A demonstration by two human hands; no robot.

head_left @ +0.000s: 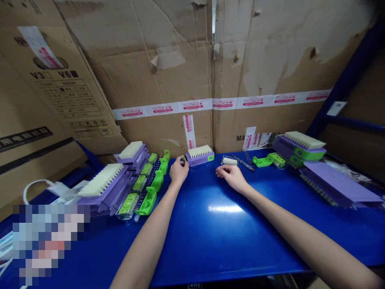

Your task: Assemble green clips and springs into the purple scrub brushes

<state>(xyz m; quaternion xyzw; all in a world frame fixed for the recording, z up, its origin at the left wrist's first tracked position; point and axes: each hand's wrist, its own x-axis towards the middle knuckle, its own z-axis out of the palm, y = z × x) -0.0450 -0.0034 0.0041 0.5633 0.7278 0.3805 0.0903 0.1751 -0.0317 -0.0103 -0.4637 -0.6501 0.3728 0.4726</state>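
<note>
At the back middle of the blue table, a purple brush (200, 156) lies with its pale bristles up and a green piece at its right end. My left hand (179, 170) is closed around its left end, where a bit of green shows by the fingertips. My right hand (231, 176) rests low over the table with its fingers curled together; whatever they hold, if anything, is hidden. Just beyond those fingers sits a small clear piece with a white bristle pad (230, 161). A screwdriver (245, 161) lies to its right, close to a dark spring (248, 157).
Left stand purple brush bodies (104, 186), several clear-and-green blocks (139, 183), springs and a row of green brackets (148, 201). On the right are another green bracket (262, 161), stacked purple brushes (300, 148) and a purple body (339, 182). Cardboard (162, 80) walls the back.
</note>
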